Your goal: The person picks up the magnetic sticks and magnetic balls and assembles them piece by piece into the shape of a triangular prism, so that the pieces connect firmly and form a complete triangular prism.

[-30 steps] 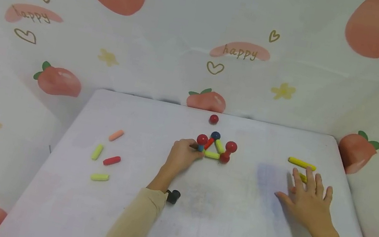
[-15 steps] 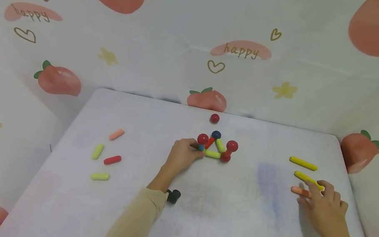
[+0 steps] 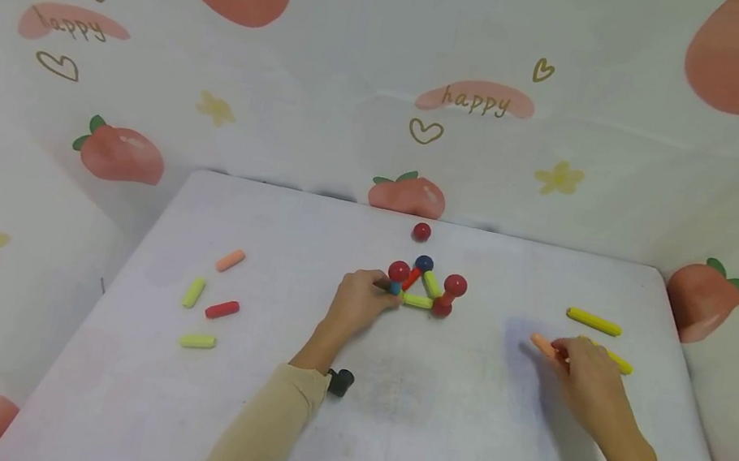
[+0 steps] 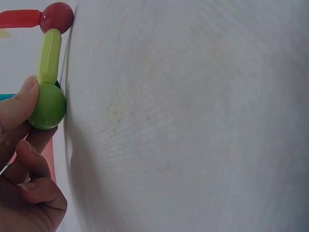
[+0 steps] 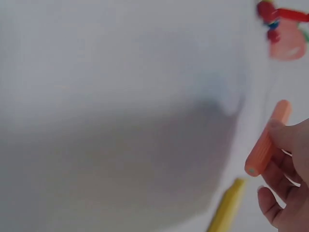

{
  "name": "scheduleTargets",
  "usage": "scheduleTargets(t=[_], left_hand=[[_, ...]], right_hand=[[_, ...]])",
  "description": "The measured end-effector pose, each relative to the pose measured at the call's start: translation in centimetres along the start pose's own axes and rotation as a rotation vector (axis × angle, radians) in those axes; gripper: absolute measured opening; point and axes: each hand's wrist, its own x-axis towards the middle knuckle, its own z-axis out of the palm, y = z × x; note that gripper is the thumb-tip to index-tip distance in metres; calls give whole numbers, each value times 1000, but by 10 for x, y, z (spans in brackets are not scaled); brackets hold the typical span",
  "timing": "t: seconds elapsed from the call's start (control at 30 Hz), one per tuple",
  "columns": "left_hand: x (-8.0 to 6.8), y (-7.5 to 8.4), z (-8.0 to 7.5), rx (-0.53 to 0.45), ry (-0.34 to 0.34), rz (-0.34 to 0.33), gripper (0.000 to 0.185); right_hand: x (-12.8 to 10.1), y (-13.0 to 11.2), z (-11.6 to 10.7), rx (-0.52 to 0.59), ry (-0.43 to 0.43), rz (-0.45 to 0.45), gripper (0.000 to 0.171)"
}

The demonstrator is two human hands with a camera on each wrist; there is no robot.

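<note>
A small structure of magnetic rods and balls (image 3: 425,286) stands in the middle of the white table (image 3: 379,430). My left hand (image 3: 361,299) grips its near left corner; in the left wrist view the fingers (image 4: 19,104) pinch a green ball (image 4: 47,106) joined to a lime rod (image 4: 49,55) and a red ball (image 4: 56,17). My right hand (image 3: 585,376) holds an orange rod (image 3: 544,346) just above the table on the right, seen in the right wrist view as the orange rod (image 5: 268,137) between thumb and fingers. Two yellow rods (image 3: 593,322) lie beyond it.
A loose red ball (image 3: 421,231) sits near the table's far edge. Several short rods lie at the left: orange (image 3: 230,260), lime (image 3: 193,292), red (image 3: 222,309), lime (image 3: 197,341). Strawberry-print cloth walls surround the table.
My right hand picked the orange rod up off the table at the right and has carried it leftward. The left hand has stayed on the structure.
</note>
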Motion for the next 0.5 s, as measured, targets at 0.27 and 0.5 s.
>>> scheduleTargets(t=[0.27, 0.5], left_hand=[[0, -1, -3, -4, -2, -22, 31], [0, -2, -1, 11, -5, 9, 32]], right_hand=[[77, -82, -15, 279, 72, -84, 33], [115, -127, 0, 412, 176, -218, 32]])
